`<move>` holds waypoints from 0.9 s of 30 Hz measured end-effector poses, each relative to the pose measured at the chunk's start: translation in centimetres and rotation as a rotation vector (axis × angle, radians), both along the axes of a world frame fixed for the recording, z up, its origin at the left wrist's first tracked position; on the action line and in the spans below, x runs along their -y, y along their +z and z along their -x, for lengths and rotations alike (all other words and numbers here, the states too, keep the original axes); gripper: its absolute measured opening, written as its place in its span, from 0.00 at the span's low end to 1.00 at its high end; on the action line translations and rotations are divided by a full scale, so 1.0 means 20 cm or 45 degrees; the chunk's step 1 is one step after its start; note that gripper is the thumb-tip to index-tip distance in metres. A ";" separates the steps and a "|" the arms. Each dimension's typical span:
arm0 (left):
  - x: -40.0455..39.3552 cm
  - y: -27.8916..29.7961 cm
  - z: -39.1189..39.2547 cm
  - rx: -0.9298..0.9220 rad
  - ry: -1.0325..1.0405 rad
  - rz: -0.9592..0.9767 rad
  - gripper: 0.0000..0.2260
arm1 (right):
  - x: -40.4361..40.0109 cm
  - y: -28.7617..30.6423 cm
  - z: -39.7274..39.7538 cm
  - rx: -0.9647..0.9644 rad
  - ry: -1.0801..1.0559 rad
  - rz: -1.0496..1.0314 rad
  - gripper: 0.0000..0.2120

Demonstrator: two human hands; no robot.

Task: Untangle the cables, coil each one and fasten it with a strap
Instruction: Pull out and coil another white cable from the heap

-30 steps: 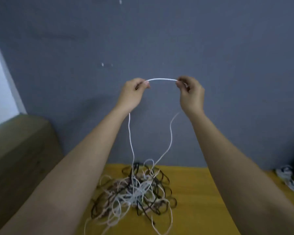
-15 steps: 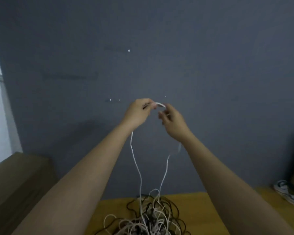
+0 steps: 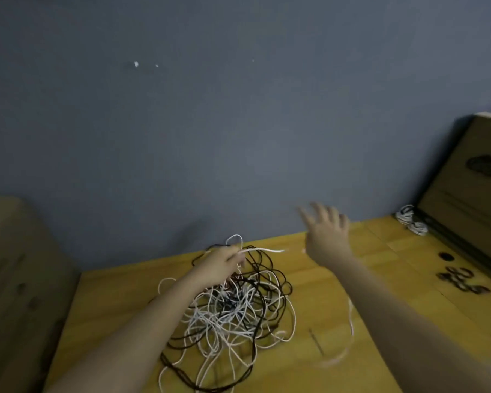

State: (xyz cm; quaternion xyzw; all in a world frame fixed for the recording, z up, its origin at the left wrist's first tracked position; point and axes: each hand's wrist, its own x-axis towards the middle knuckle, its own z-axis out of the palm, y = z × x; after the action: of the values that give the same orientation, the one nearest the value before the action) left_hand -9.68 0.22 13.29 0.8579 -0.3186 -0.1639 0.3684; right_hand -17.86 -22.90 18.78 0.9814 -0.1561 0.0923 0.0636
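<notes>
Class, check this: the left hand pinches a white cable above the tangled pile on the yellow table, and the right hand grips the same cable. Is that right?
Not quite. In the head view the right hand is open, fingers spread, holding nothing. The left hand does pinch the white cable above the tangled pile on the yellow table.

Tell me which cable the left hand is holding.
The white cable: the left hand pinches it and its end sticks out rightward above the tangled pile, where the other cables lie loose.

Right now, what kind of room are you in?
Probably a plain workroom or home work corner: a yellow wooden tabletop pushed against a bare grey-blue wall, a tangled heap of white and black cables on it, and brown cardboard boxes alongside.
</notes>
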 end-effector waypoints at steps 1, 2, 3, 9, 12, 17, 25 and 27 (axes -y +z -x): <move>0.04 0.03 -0.01 0.077 -0.033 -0.040 0.14 | -0.07 -0.05 0.01 -0.005 0.206 -0.001 0.33; 0.09 0.05 -0.02 0.168 -0.087 -0.111 0.13 | -0.13 -0.08 0.02 -0.013 0.400 -0.056 0.32; 0.13 0.07 -0.02 0.254 -0.130 -0.196 0.12 | -0.18 -0.13 0.02 0.002 0.554 -0.196 0.28; 0.17 0.08 -0.10 0.540 -0.005 -0.362 0.09 | -0.31 -0.14 0.02 0.104 0.374 -1.184 0.17; 0.20 0.10 -0.08 0.471 -0.010 -0.262 0.10 | -0.33 -0.10 -0.04 0.132 0.396 -1.075 0.11; 0.15 0.04 -0.03 -0.183 0.120 0.252 0.11 | -0.25 0.05 -0.14 0.556 0.296 -0.839 0.12; 0.17 0.25 -0.10 -0.143 0.141 0.485 0.12 | 0.00 0.62 -0.33 1.040 -0.020 -0.912 0.10; 0.20 0.46 -0.12 0.065 0.141 0.531 0.13 | 0.02 0.60 -0.32 0.617 -0.136 -0.414 0.19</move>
State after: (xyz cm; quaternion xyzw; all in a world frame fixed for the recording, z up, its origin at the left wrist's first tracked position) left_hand -7.20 -3.81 22.57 0.7830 -0.3073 -0.0521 0.5382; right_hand -11.56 -23.32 30.86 0.9184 -0.2311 0.2943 -0.1289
